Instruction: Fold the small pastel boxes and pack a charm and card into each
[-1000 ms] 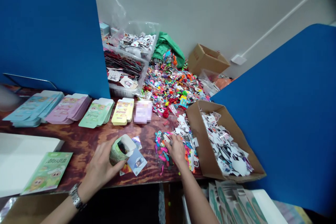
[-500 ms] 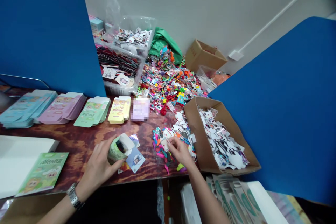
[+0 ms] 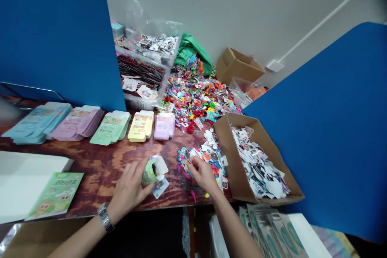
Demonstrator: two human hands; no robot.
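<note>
My left hand [image 3: 129,188], a metal watch on its wrist, is wrapped round a small green paper box [image 3: 148,174]. The box's flap is up and its mouth faces right, with something dark inside. A picture card [image 3: 160,188] lies on the table beside it, partly covered. My right hand [image 3: 203,174] is closed in a pinch on a white-edged sticker [image 3: 185,165], over a small heap of stickers and coloured balloons [image 3: 215,168].
Flat boxes in blue [image 3: 36,123], purple [image 3: 75,123], green [image 3: 109,127] and yellow [image 3: 140,127] line the table. A carton of stickers [image 3: 222,145] stands right. Behind lie a trinket pile [image 3: 199,96] and clear bins [image 3: 165,84]. Blue partitions [image 3: 60,36] flank both sides.
My left hand has moved right with the green box, which now covers more of the cards beside it. My right hand has shifted slightly left over the heap, still pinching.
</note>
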